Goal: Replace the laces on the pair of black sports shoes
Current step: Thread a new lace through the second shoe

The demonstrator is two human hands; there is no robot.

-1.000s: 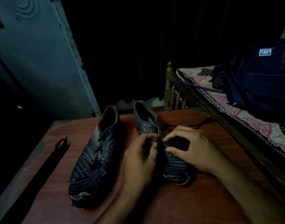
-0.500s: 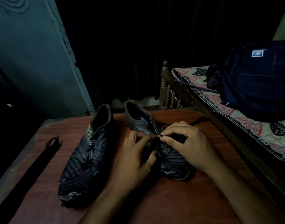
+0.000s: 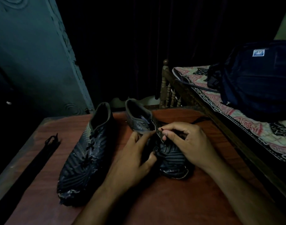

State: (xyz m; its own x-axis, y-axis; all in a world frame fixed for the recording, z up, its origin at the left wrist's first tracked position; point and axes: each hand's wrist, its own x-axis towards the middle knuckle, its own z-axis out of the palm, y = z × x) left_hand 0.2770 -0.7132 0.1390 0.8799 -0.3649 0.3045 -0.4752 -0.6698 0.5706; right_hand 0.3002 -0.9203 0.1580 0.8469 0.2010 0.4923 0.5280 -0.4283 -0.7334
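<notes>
A reddish table (image 3: pixel 155 205) is seen from above, with a bed (image 3: pixel 236 117) along its right edge and a dark bag (image 3: pixel 255 82) laid on the bed. Two black shoes are set side by side on the table, toes toward the viewer. The left shoe (image 3: pixel 83 153) is laced and untouched. The right shoe (image 3: pixel 169 161) is partly covered by both hands. The left hand (image 3: pixel 135 158) is laid against its inner side, thumb and forefinger curled and pinched on the eyelet edge. The right hand (image 3: pixel 187 140) is curled over the tongue, its thumb and forefinger pinched on the lace tip (image 3: pixel 161 129), which is held just beside the left fingertips. The lace (image 3: pixel 199 120) is trailed behind the right hand across the table. A spare lace (image 3: pixel 33 159) is stretched near the table's left edge, well apart from the hands.
</notes>
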